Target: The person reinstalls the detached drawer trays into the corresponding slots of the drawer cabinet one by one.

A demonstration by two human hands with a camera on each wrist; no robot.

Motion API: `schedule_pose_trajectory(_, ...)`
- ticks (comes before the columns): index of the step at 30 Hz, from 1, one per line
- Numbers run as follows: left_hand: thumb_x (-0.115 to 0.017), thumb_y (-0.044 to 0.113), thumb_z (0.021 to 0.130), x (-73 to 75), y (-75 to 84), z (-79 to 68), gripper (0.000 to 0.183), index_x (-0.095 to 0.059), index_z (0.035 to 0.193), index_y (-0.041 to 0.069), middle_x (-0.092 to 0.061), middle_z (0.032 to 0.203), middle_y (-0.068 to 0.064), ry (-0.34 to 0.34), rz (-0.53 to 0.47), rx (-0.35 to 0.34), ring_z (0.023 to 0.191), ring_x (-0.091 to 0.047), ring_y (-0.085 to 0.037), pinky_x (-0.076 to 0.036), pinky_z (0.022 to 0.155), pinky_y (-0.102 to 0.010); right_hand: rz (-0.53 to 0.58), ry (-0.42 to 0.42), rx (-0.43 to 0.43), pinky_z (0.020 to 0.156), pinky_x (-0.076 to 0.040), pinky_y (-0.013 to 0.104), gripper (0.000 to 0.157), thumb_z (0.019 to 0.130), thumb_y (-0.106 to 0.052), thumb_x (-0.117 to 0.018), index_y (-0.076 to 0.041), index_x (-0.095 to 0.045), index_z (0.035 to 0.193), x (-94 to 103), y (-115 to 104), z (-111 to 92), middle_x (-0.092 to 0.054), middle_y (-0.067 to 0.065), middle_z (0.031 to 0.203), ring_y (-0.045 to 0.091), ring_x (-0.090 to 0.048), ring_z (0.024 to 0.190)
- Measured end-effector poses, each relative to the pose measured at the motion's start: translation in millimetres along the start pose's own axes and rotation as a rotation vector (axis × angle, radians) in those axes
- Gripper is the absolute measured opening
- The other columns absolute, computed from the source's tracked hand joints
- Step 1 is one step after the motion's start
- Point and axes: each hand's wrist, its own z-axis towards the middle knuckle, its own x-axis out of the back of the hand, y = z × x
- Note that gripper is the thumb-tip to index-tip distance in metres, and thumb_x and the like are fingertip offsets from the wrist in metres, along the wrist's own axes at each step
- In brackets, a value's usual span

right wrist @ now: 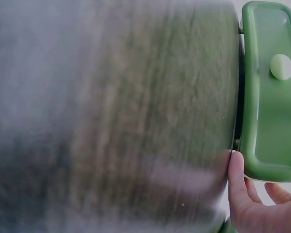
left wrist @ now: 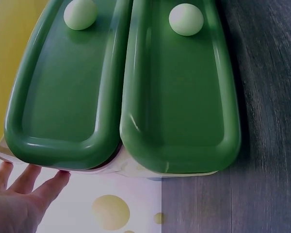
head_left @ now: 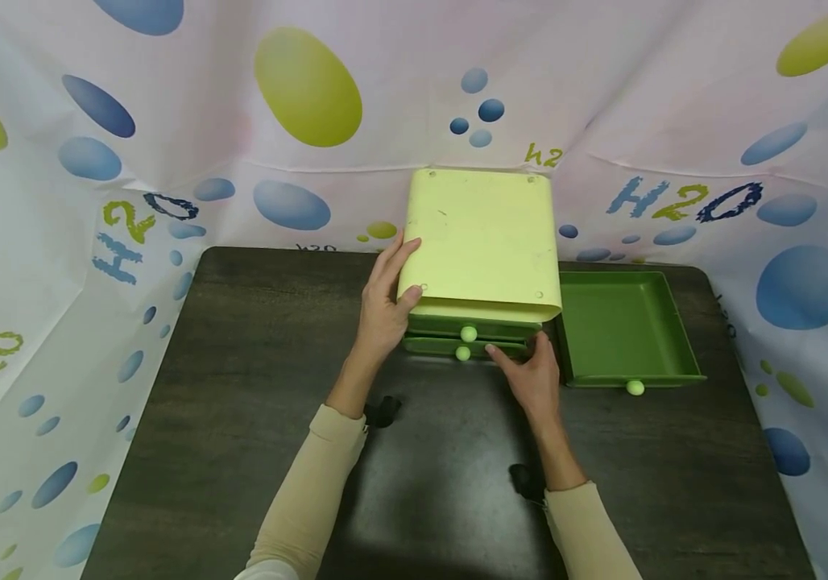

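The table [head_left: 269,362] looks dark and wood-grained from here, its far corners rounded, a pale sheen across its near middle; a cabinet [head_left: 482,238] stands toward the far edge, and just to its right a drawer [head_left: 617,322] lies open side up, knob [head_left: 635,387] facing the near side

I count one yellow cabinet [head_left: 482,234] on one worktop [head_left: 276,338], and three green drawers [head_left: 617,326] in all, two of them in the cabinet and one apart from it. My feed gives me three round knobs [head_left: 635,387], one to each drawer, plus four small round marks [head_left: 539,295] on the cabinet's top. I also see one left hand [head_left: 383,306], one right hand [head_left: 536,379], two sleeves [head_left: 312,483] and two small black objects [head_left: 385,411].
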Motion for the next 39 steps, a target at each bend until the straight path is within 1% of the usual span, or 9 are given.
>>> schedule_pose_trajectory(3,-0.046,0.063,0.083,0.9,-1.1,-1.2,0.078,-0.041,0.137,0.007,-0.024,0.146,-0.013,0.005,0.001,0.010,0.134,-0.023,-0.019,-0.028,0.104,-0.040,-0.013,-0.001,-0.003,0.058,-0.029,0.035,0.057,0.072,-0.051,-0.071,-0.009,-0.043,0.098,-1.5,0,1,-0.042,0.017,0.082,0.019,-0.034,0.068)
schedule_pose_trajectory(7,-0.047,0.062,0.083,2.0,-1.4,-1.9,0.078,-0.041,0.137,0.006,-0.024,0.146,-0.014,0.006,-0.011,0.008,0.134,-0.023,-0.021,-0.027,0.104,-0.039,-0.026,-0.003,-0.003,0.058,-0.028,0.035,0.057,0.073,-0.051,-0.070,-0.007,-0.041,0.094,-3.1,1,2,-0.040,0.017,0.081,0.020,-0.034,0.066)
schedule_pose_trajectory(13,-0.047,0.060,0.084,2.4,-1.5,-1.2,0.076,-0.041,0.137,0.007,-0.023,0.146,-0.014,-0.006,-0.024,0.002,0.134,-0.023,-0.019,-0.028,0.104,-0.037,-0.021,-0.004,-0.002,0.057,-0.029,0.035,0.056,0.073,-0.052,-0.069,-0.009,-0.042,0.094,-3.4,5,3,-0.040,0.016,0.081,0.021,-0.035,0.065)
schedule_pose_trajectory(16,-0.047,0.060,0.083,1.7,-1.9,-1.0,0.076,-0.040,0.138,0.008,-0.022,0.146,-0.012,-0.013,-0.036,0.012,0.134,-0.022,-0.017,-0.028,0.104,-0.037,-0.028,-0.004,-0.002,0.057,-0.030,0.035,0.055,0.074,-0.052,-0.068,-0.009,-0.042,0.095,-3.2,6,2,-0.041,0.015,0.081,0.021,-0.035,0.065)
schedule_pose_trajectory(20,-0.047,0.062,0.083,1.8,-0.6,-0.7,0.078,-0.040,0.138,0.008,-0.023,0.146,-0.013,-0.011,-0.023,0.011,0.134,-0.022,-0.019,-0.029,0.104,-0.038,-0.033,-0.003,-0.002,0.056,-0.030,0.034,0.055,0.074,-0.053,-0.068,-0.008,-0.042,0.094,-3.6,5,1,-0.040,0.014,0.080,0.021,-0.035,0.065)
schedule_pose_trajectory(24,-0.046,0.061,0.083,2.6,1.8,-0.1,0.078,-0.040,0.138,0.007,-0.022,0.146,-0.016,-0.008,-0.033,0.002,0.134,-0.023,-0.019,-0.030,0.103,-0.038,-0.042,-0.003,0.000,0.057,-0.030,0.034,0.056,0.074,-0.054,-0.067,-0.007,-0.043,0.094,-6.1,3,1,-0.039,0.014,0.080,0.020,-0.035,0.065)
schedule_pose_trajectory(27,-0.047,0.059,0.083,2.4,2.7,-0.3,0.077,-0.039,0.138,0.005,-0.021,0.146,-0.016,-0.012,-0.065,0.002,0.134,-0.023,-0.019,-0.029,0.104,-0.037,-0.057,0.016,0.004,0.059,-0.032,0.033,0.058,0.073,-0.054,-0.068,-0.006,-0.045,0.096,-8.3,1,1,-0.042,0.014,0.082,0.019,-0.037,0.067)
schedule_pose_trajectory(33,-0.048,0.058,0.082,0.9,3.7,1.2,0.077,-0.039,0.138,0.006,-0.021,0.146,-0.017,-0.014,-0.066,-0.004,0.135,-0.022,-0.019,-0.029,0.104,-0.035,-0.064,0.069,-0.003,0.061,-0.037,0.033,0.062,0.071,-0.056,-0.068,-0.006,-0.047,0.099,-10.5,-1,1,-0.047,0.013,0.086,0.018,-0.044,0.070)
schedule_pose_trajectory(39,-0.049,0.057,0.083,0.6,3.8,1.3,0.077,-0.039,0.138,0.005,-0.020,0.147,-0.017,-0.019,-0.088,-0.004,0.134,-0.023,-0.018,-0.030,0.103,-0.034,-0.070,0.062,-0.008,0.062,-0.038,0.034,0.060,0.071,-0.056,-0.068,-0.009,-0.046,0.102,-10.6,0,1,-0.047,0.011,0.089,0.019,-0.046,0.074)
